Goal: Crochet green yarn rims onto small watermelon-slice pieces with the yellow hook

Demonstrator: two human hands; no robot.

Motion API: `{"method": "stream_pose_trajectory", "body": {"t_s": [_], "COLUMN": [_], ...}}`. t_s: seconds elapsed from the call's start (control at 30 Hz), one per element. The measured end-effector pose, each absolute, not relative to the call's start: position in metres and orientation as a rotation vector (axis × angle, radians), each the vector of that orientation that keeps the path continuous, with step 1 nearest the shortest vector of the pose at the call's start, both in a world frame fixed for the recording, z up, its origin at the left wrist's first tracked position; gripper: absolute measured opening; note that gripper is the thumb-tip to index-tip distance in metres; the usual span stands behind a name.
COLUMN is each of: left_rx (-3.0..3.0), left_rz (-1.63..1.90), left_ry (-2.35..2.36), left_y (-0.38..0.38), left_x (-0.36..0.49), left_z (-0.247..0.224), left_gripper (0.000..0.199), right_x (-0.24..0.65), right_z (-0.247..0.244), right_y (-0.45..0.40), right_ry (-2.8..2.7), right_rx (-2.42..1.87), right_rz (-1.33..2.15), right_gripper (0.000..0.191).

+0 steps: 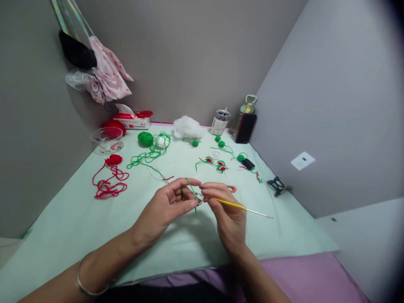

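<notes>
L hand (168, 203) pinches small ring (201, 200) btwn thumb + fingers, grn yarn (188, 182) over index; R hand (229, 212) fingers pinch ylw-handled hook (232, 204); red yarn (113, 160) at left

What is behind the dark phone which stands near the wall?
Behind the phone stands a bottle: its handle, pale-green lid and left part of its body show. The phone covers the rest, so anything else hidden there cannot be told.

To my left, a spotted pink cloth (107, 69) hangs above a tissue box (136, 122), while toward my right a printed can (219, 125) stands beside a bottle (247, 108) partly hidden by a phone (246, 128).
</notes>
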State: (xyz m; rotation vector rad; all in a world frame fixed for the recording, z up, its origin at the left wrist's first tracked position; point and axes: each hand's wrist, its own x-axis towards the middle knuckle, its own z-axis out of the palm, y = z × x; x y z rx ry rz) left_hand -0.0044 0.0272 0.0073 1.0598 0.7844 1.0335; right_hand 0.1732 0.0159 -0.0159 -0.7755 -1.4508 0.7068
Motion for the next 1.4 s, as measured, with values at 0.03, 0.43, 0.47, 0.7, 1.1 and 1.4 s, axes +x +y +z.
{"method": "stream_pose_trajectory", "body": {"t_s": [0.03,0.43,0.47,0.7,1.1,1.4], "left_rx": [1.060,0.769,0.764,0.615,0.481,0.672], "left_rz": [1.012,1.165,1.187,1.164,1.038,1.112], "left_ry": [0.769,0.822,0.833,0.780,0.712,0.799], "left_y": [0.026,0.011,0.011,0.001,0.001,-0.008], "left_x": [-0.005,0.009,0.010,0.022,0.013,0.022], "left_z": [0.008,-0.002,-0.004,-0.005,0.004,0.000], "left_gripper": [0.032,0.029,0.029,0.050,0.034,0.039], "right_x": [0.173,0.167,0.167,0.163,0.187,0.170], "right_z": [-0.015,-0.012,-0.013,-0.031,-0.015,-0.020], "right_y": [0.015,0.004,0.002,-0.002,-0.002,-0.006], "right_ry": [-1.455,-1.481,-1.496,-1.766,-1.181,-1.271], "right_rx": [-0.767,-0.742,-0.754,-0.806,-0.760,-0.778], "right_rz": [0.704,0.713,0.689,-0.125,0.891,0.874], "right_gripper": [0.019,0.022,0.023,0.046,0.018,0.016]}}
